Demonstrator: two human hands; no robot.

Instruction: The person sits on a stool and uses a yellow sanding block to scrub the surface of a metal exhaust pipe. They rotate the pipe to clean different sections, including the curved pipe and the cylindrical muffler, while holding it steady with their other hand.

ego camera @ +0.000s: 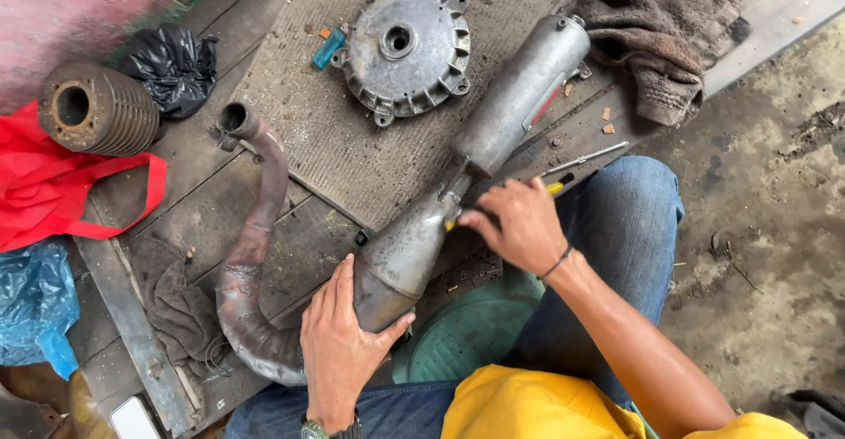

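A long metal exhaust pipe with a bulged chamber (400, 254) and a grey silencer (524, 91) lies across a worn wooden platform (343, 140). Its rusty curved header (255, 228) bends round to the left. My left hand (339, 346) grips the wide end of the chamber from below. My right hand (515, 223) rests on the narrow joint of the pipe and holds a yellow-handled tool (554, 188), mostly hidden under the fingers.
A round finned metal hub (405, 47) lies at the top, a blue lighter (328, 49) beside it. A ribbed rusty cylinder (97, 109), black bag (173, 65), red bag (53, 184), brown rag (656, 25), thin screwdriver (585, 157) and green basin (466, 333) surround the work.
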